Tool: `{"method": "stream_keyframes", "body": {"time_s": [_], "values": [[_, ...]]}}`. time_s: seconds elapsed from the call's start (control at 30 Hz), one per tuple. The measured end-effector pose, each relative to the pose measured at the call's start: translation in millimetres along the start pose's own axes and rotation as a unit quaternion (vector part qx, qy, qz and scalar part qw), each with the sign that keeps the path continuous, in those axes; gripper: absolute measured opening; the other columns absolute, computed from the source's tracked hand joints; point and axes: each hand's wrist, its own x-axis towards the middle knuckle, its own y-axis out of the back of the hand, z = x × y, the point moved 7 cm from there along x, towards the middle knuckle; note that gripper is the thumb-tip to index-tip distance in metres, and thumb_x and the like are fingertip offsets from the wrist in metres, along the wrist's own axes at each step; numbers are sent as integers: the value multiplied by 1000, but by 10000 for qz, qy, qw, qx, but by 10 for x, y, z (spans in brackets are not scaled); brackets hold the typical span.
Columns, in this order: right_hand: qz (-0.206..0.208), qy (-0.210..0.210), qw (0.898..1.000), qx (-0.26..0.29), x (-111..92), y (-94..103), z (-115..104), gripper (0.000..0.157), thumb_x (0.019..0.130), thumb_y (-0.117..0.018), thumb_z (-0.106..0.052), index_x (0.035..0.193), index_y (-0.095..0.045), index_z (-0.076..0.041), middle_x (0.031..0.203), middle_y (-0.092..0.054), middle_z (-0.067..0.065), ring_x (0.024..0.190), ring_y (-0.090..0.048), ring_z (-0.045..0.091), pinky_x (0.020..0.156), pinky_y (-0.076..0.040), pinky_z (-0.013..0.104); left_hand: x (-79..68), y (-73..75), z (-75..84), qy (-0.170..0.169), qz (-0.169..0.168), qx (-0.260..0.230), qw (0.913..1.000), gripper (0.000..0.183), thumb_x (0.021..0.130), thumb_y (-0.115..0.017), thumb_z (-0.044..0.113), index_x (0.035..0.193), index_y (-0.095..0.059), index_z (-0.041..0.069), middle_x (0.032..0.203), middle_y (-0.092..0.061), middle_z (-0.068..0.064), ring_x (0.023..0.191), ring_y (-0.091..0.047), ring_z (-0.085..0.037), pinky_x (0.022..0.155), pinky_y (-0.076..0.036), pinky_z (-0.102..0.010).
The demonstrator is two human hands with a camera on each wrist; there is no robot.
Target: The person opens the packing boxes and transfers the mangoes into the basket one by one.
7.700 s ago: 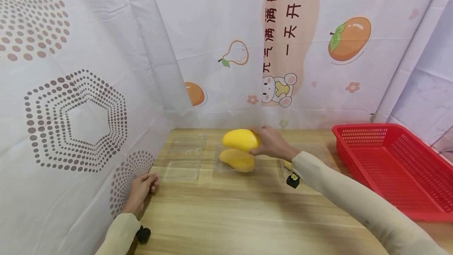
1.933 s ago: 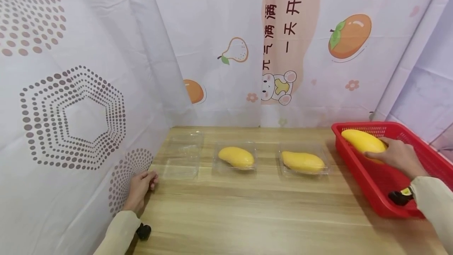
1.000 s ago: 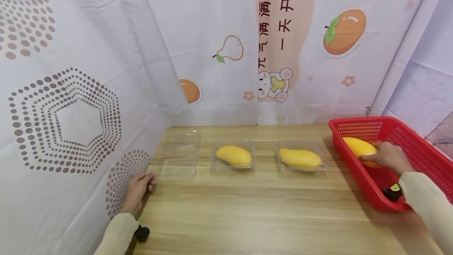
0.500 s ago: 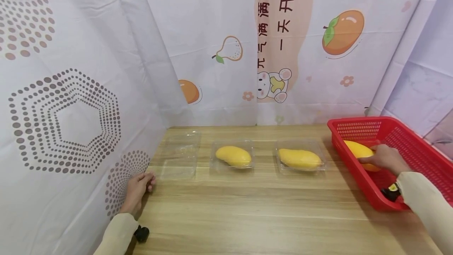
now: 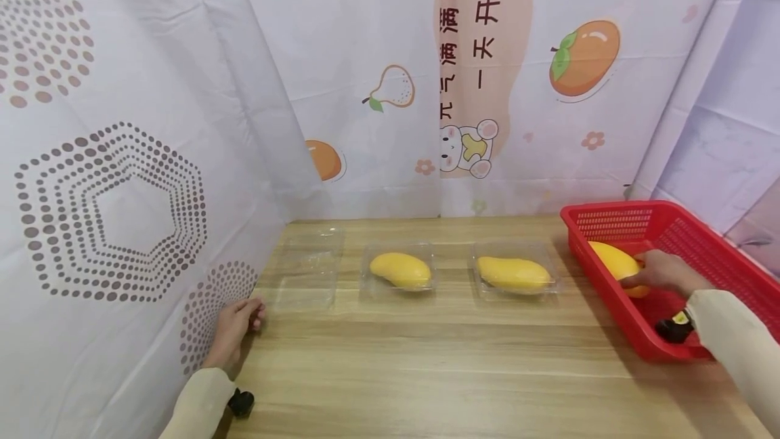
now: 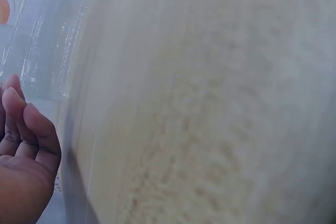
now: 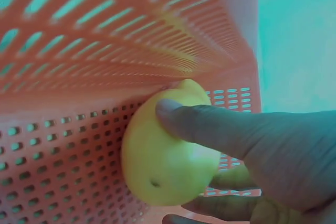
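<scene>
A yellow mango [image 5: 614, 261] lies inside the red plastic basket [image 5: 646, 351], against its left wall. My right hand [image 5: 667, 273] is around the near end of this mango; in the right wrist view the thumb [image 7: 205, 124] lies over it and the other fingers are on its far side, partly hidden. A second mango [image 5: 401, 269] sits in the middle clear plastic box [image 5: 426, 251]. A third mango [image 5: 514, 274] sits in the right clear box [image 5: 542, 251]. My left hand [image 5: 234, 327] rests loosely curled at the table's left edge, holding nothing.
A clear plastic box [image 5: 307, 286], with no fruit in it, lies on the wooden table [image 5: 414, 358] just beyond my left hand. A patterned curtain [image 5: 146, 344] hangs along the left side and the back. The basket's raised rim borders the right side.
Earlier, my right hand lifted a mango over the middle box, then carried one into the basket and lowered it to the left wall. Its grip now looks slightly looser. My left hand stays put.
</scene>
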Motion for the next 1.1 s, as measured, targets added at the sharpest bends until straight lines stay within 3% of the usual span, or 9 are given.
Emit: {"method": "stream_keyframes", "body": {"time_s": [0.17,0.23,0.3,0.4,0.5,0.7,0.9,1.1], "values": [[219,103,9997,-36,-58,79,-108,48,82,-86,-37,90,-65,6,70,-56,4,68,-52,23,60,-43,34,21,-9,-7,51,12,-188,9998,34,108,-53,21,115,-61,-11,85,-67,-5,65,-57,-9,59,-53,-25],[446,152,9989,-30,-81,141,-175,47,81,-87,-34,92,-67,7,75,-63,13,70,-56,27,60,-49,36,27,-17,2,56,57,-284,9996,34,108,-53,23,111,-62,-10,83,-67,-4,65,-57,-9,59,-53,-25],[711,259,9971,-96,-99,212,-263,58,81,-87,-33,109,-68,14,89,-69,26,78,-62,39,64,-56,44,33,-25,13,76,104,-376,9992,35,109,-52,26,108,-63,-8,82,-67,-3,65,-58,-10,59,-53,-25],[1022,441,9937,-147,-96,273,-415,73,81,-87,-32,128,-60,16,112,-65,37,97,-62,53,73,-57,58,32,-38,28,143,137,-476,9987,39,109,-50,33,104,-63,-4,83,-67,-3,66,-58,-10,60,-54,-27],[1252,614,9901,-157,-79,271,-571,68,83,-86,-28,129,-60,16,114,-66,37,105,-60,57,80,-55,64,17,-52,47,171,106,-568,9982,47,110,-48,41,103,-63,-2,86,-67,-4,66,-59,-11,61,-54,-28],[1550,897,9837,-128,-97,224,-829,50,85,-82,-11,124,-64,14,113,-67,35,103,-63,54,83,-56,62,-20,-120,111,113,-59,-784,9968,57,107,-49,52,105,-64,-3,87,-68,-4,70,-60,-11,64,-55,-27],[1770,884,9801,-166,-121,259,-959,49,84,-84,-11,124,-66,12,114,-67,34,100,-64,53,81,-56,64,-57,-302,167,-49,-689,-625,9957,44,109,-53,38,105,-62,-5,88,-65,-5,72,-59,-11,66,-54,-25],[1809,1275,9750,-222,-67,211,-1176,38,85,-83,-10,115,-71,9,101,-72,26,92,-68,44,78,-57,60,-153,-580,213,-183,-1411,-358,9892,42,109,-54,31,107,-61,-11,90,-64,-9,74,-59,-13,65,-53,-24]]}}
